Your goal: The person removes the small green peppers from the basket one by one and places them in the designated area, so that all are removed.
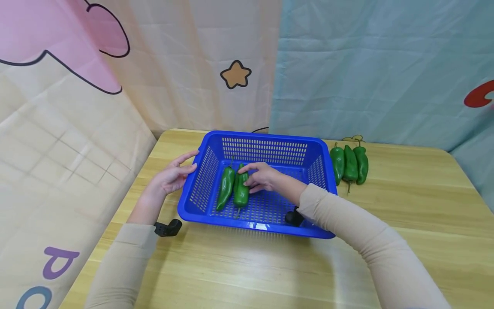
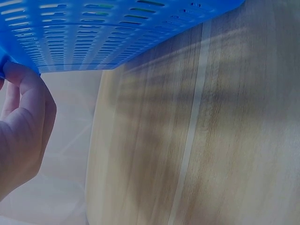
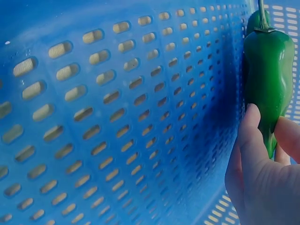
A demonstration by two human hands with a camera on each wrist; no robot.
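Right hand (image 1: pixel 260 177) grips pepper (image 1: pixel 241 189) (inside blue basket (image 1: pixel 266 148)).

Bright, even light fills the head view — shadows stay soft. Its edges bow outward. Both wrist views are tinted blue and slightly blurred.

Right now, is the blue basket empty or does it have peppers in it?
Not empty: two peppers lie in the basket, the right hand holding one.

Glossy green peppers (image 1: pixel 241 189), perforated blue plastic basket (image 1: pixel 266 150), smooth wood-grain table (image 1: pixel 405 214).
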